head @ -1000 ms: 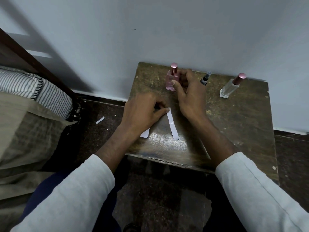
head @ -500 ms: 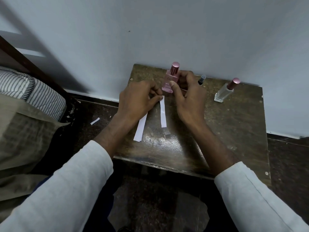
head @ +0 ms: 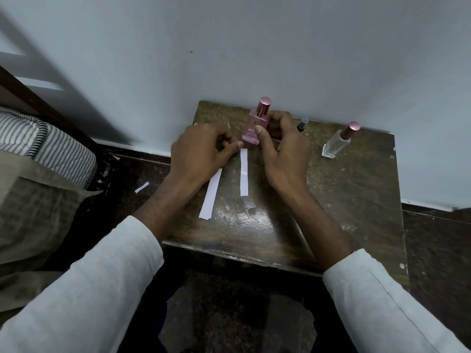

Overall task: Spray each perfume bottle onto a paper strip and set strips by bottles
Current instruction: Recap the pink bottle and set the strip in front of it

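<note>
My right hand [head: 281,154] wraps the pink bottle [head: 255,126], thumb on its front, capped and upright at the back of the bench [head: 356,200]. My left hand [head: 201,151] curls just beside it; I think its fingertip meets a paper strip [head: 244,175], hard to tell. A second strip [head: 210,194] lies under my left wrist. A small dark vial [head: 302,124] and a clear bottle [head: 337,142] stand to the right.

Dim, cool-toned wide-angle view: a broad diagonal shadow crosses the wall [head: 76,80] left of the bench [head: 356,200], whose worn top shows soft glare; edges bow visibly.
</note>
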### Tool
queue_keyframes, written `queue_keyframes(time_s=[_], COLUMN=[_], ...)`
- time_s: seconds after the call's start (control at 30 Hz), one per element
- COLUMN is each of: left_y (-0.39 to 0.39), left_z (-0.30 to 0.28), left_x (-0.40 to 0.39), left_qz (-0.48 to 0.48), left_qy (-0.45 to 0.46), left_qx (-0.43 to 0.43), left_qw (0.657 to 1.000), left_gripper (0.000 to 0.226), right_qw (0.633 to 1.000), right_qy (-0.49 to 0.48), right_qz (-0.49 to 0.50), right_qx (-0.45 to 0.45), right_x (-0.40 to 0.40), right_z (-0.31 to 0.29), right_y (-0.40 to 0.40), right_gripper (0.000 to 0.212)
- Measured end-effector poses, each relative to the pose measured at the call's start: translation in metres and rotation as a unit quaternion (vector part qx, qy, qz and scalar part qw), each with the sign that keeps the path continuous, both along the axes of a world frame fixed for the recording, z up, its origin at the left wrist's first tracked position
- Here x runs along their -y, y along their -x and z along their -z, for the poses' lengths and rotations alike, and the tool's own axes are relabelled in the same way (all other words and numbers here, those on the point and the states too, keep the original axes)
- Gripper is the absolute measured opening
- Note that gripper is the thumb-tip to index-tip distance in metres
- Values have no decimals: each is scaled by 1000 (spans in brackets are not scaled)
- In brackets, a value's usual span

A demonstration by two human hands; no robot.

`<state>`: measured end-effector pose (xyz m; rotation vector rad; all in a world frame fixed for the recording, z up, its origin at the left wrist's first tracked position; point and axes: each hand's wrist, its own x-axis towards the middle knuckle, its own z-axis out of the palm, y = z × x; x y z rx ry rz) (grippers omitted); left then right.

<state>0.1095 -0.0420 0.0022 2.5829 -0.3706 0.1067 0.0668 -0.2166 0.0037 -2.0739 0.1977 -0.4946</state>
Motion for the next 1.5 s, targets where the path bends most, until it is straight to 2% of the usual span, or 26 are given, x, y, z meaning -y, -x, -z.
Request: queue_keyframes(time_s=[0.33, 0.63, 0.9, 1.03, 1.27, 1.5], left_y=[9, 9, 8, 7, 15, 9], left_z=[-1, -4, 0, -1, 1, 6], left_x=[3, 6, 7, 6, 10, 10], left_qz=[24, 49, 60, 58, 88, 107], left_qy=[-54, -60, -80, -45, -61, -53], left_qx=[26, 45, 69, 63, 102, 64], left_qw=[998, 996, 993, 995, 989, 991], left_gripper=[29, 23, 28, 26, 29, 31], right_qw=[1000, 1000, 1000, 1000, 1000, 1000], right_qy=[-5, 4, 7, 0, 7, -3], right_qz=[-1, -2, -1, 4, 12, 9], right_qx=[-2, -4, -8, -6, -12, -9], right_x=[-2, -1, -2, 0, 1, 2], right_z=[0, 0, -1, -3, -4, -3], right_y=[0, 1, 1, 2, 2, 3], right_gripper=[19, 20, 21, 22, 26, 24])
